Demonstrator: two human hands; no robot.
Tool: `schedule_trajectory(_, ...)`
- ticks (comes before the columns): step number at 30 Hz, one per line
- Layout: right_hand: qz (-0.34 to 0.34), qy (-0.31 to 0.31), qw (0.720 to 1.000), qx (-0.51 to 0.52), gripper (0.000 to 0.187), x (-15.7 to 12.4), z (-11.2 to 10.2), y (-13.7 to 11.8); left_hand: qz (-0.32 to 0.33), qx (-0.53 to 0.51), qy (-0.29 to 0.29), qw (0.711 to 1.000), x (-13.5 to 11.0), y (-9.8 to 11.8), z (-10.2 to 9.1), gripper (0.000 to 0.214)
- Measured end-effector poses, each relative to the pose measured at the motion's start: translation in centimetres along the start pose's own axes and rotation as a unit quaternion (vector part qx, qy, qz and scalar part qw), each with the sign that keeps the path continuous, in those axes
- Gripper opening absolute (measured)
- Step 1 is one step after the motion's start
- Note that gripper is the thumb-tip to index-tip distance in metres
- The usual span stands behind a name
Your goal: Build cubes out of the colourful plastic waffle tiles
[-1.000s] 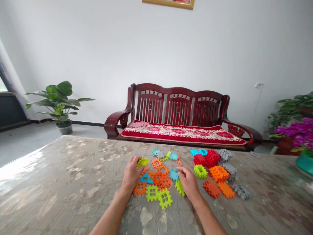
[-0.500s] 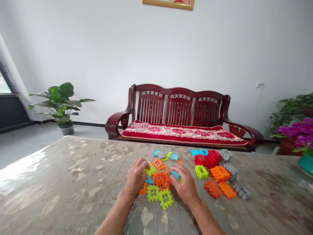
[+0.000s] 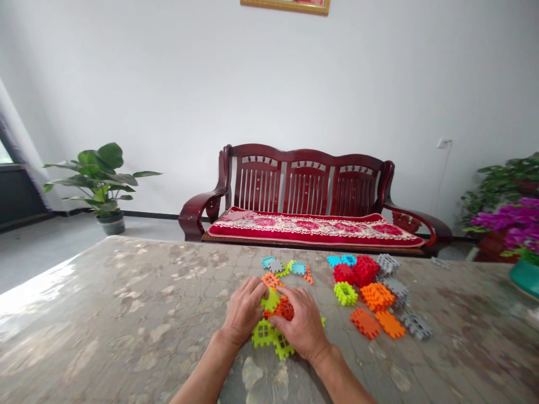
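Observation:
Both my hands meet over a heap of flat, toothed plastic building tiles on the marbled table [image 3: 126, 314]. My left hand [image 3: 244, 311] is closed on a lime green tile [image 3: 270, 300], pinched between thumb and fingers. My right hand [image 3: 301, 328] is curled over the orange tiles [image 3: 285, 307] beside it, fingers pressed against them. Two more lime green tiles [image 3: 265, 335] lie under and in front of my hands. Whether the right hand grips a single piece is hidden.
Loose tiles [image 3: 286, 268] lie just beyond my hands. To the right stand built cubes: red [image 3: 364, 271], lime [image 3: 345, 293], orange [image 3: 376, 296], grey [image 3: 387, 265]. A wooden sofa [image 3: 309, 202] stands behind the table, potted plants [image 3: 101, 179] at left, flowers [image 3: 516, 221] at right.
My hands have moved together toward the middle of the heap. The left hand carried the lime green tile rightward; the right hand slid left over the orange tiles.

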State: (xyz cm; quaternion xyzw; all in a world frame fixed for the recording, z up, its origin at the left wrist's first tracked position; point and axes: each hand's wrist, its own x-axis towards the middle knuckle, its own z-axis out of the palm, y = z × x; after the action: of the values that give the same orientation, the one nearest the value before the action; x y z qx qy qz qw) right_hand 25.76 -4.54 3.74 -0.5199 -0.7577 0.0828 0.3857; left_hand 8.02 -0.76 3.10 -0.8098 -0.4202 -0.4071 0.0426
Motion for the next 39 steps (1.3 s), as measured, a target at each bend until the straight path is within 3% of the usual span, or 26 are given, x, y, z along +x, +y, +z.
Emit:
schedule_trajectory(16,-0.005,0.021,1.0,-0.02,0.043,0.0,0.3,-0.1,-0.004,0.002,-0.025,1.0,0.0,-0.1,0.5,0.029)
schedule_trajectory(21,0.008,0.097,0.993,-0.065,0.037,0.0,-0.3,2.7,-0.049,-0.005,0.002,0.999,-0.1,-1.5,0.7,0.021)
schedule_trajectory(26,0.096,0.147,0.97,-0.17,0.04,-0.2,-2.5,6.6,-0.085,0.004,0.015,0.996,-0.2,-2.2,0.8,0.021)
schedule_trajectory(33,0.183,0.092,0.927,-0.315,0.038,-0.7,-4.6,8.0,-0.098,-0.019,-0.01,0.995,-0.1,-1.9,0.5,0.024)
schedule_trajectory(39,0.171,0.075,0.916,-0.354,0.026,-0.8,-5.0,7.5,-0.115,-0.029,-0.029,0.992,-0.3,-2.0,0.7,0.023)
